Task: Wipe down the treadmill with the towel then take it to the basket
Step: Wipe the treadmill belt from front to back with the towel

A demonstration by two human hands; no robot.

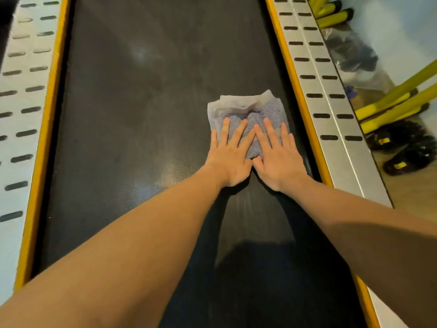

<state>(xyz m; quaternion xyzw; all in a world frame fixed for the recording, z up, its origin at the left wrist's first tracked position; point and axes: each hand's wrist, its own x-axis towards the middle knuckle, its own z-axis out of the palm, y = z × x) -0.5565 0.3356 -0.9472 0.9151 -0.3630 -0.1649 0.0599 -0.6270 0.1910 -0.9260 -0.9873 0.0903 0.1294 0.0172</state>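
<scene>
A folded lilac towel (248, 110) with a pale border lies on the black treadmill belt (132, 110), right of the belt's middle. My left hand (229, 157) and my right hand (276, 159) press flat on the towel's near half, side by side, fingers spread and pointing away from me. Neither hand grips it; the palms cover its near edge. No basket is in view.
Yellow strips and silver slotted side rails (316, 76) run along both sides of the belt. Past the right rail are yellow bars (397, 100) and black weights with yellow tags (406, 152) on the floor.
</scene>
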